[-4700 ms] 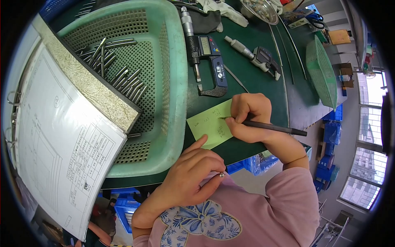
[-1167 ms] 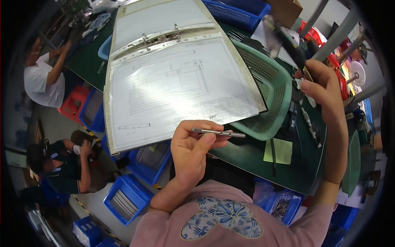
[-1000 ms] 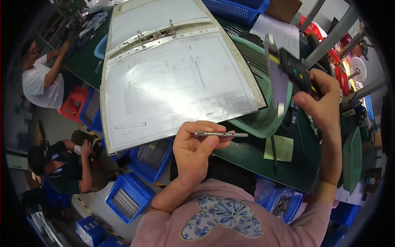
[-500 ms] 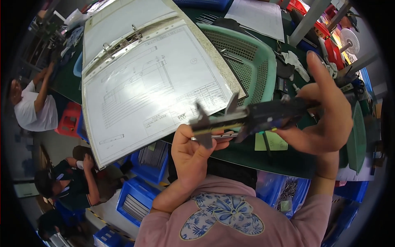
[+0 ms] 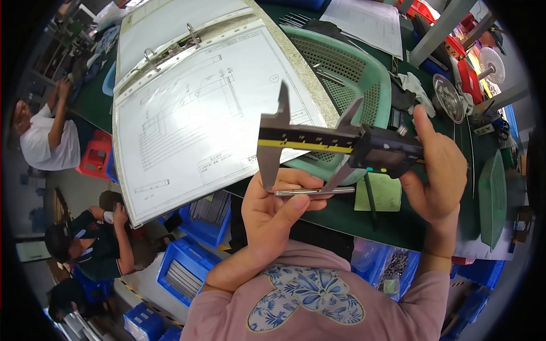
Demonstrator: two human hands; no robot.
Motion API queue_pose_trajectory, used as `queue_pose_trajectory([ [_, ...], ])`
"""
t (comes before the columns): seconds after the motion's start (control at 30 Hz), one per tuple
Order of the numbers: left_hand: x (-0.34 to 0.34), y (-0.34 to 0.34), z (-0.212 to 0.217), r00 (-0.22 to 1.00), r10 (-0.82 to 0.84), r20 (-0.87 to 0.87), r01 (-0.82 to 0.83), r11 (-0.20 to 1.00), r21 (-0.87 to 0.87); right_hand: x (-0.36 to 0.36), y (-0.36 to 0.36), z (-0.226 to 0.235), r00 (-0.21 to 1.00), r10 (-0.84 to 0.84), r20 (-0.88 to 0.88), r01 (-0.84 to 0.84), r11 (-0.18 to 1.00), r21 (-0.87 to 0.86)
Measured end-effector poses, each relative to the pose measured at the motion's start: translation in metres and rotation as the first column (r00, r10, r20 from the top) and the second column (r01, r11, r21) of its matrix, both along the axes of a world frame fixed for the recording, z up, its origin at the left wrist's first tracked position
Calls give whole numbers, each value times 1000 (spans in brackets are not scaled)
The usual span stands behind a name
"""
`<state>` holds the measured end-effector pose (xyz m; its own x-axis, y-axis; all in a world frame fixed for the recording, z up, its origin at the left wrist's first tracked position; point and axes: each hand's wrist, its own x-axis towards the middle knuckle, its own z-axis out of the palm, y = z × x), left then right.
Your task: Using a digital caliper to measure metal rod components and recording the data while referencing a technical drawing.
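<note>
My left hand [image 5: 273, 219] pinches a thin metal rod [image 5: 314, 192] and keeps it level in front of my chest. My right hand [image 5: 437, 170] grips a digital caliper [image 5: 341, 146] by its black display body, thumb up by the slider. The caliper's lower jaws reach down to the rod, one at each end of it. A green note pad [image 5: 385, 192] lies on the dark green bench [image 5: 398, 227] under the caliper, with a black pen [image 5: 369, 199] across it.
An open ring binder [image 5: 193, 108] with a line drawing leans over the bench's left edge, partly covering a green perforated basket [image 5: 364, 85] that holds more rods. A second green basket [image 5: 490, 193] stands right. Blue bins [image 5: 187, 273] sit below. Other people work at left.
My right hand put down the pen, picked up the caliper from the bench and brought it over to the rod, which my left hand raised. The jaws now span the rod.
</note>
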<state>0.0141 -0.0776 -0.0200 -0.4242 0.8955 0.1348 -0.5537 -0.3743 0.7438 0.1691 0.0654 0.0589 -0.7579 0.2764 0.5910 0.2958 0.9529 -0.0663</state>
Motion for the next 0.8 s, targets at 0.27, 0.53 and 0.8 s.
queue_pose_trajectory([
  [0.27,0,3,0,1000,-9,-24,9,1000,-1,4,1,-2,996,76,53,-70,992,-105],
  [0.53,2,2,-2,1000,3,-22,-3,1000,11,-2,3,-7,987,159,-17,-160,985,-63],
  [0.8,1,3,-2,1000,16,-19,-16,1000,-10,-3,2,-9,986,164,-34,-165,986,-29],
])
